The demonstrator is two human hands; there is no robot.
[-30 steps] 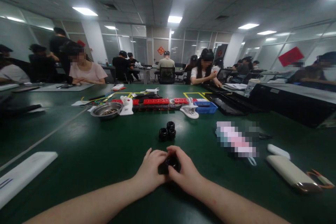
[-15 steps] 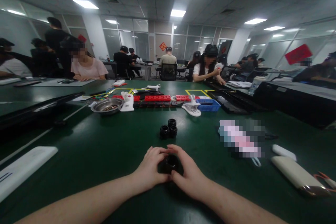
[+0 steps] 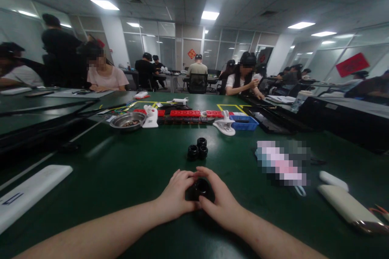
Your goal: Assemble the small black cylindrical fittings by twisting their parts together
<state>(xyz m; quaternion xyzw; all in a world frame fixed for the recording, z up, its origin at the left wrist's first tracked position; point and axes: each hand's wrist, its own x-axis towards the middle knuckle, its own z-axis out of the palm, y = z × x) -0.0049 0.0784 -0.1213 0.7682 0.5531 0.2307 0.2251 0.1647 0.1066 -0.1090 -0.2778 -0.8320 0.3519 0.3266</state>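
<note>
A glossy black round part with a hole in its top [image 3: 201, 186] stands on the green table between my hands. My left hand [image 3: 178, 192] curls round its left side, with fingertips behind it and the thumb in front. From the other side my right hand [image 3: 223, 198] wraps it, its thumb at the front and its index finger over the far edge. The fingertips of both hands meet behind the part. Just beyond stand three similar black round parts in a tight cluster [image 3: 198, 151], touching or nearly so.
Farther back are a metal bowl [image 3: 127, 120] of small pieces, white clip-like stands [image 3: 225, 123], red blocks [image 3: 184, 113] and a blue tray [image 3: 244, 123]. A white slab [image 3: 36, 194] lies left; a beige case [image 3: 349, 206] lies right. Other people sit across the room.
The whole view has shifted slightly, so things sit a little farther right in the picture. Both hands keep the same hold round the black part.
</note>
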